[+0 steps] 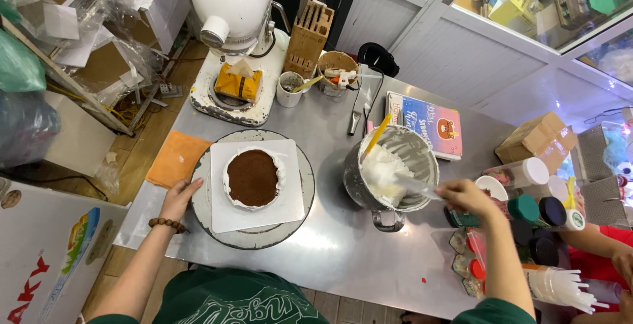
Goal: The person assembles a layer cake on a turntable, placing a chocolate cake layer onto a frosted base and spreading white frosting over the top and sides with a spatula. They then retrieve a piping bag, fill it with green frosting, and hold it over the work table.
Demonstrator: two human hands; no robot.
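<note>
A steel surface (330, 245) is seen from above, crowded at the back with a white stand mixer (231, 7) and a knife block (307, 37). A round turntable (254, 238) carries a white board with a small cake (252, 179), brown on top, cream around the sides. The left hand (178, 198) is rested loosely on the turntable rim, its grip released. The right hand's (467, 196) grip is clenched on a spatula (412, 184), whose blade is sunk in the cream inside a metal mixing bowl (422, 149) just right of the turntable.
</note>
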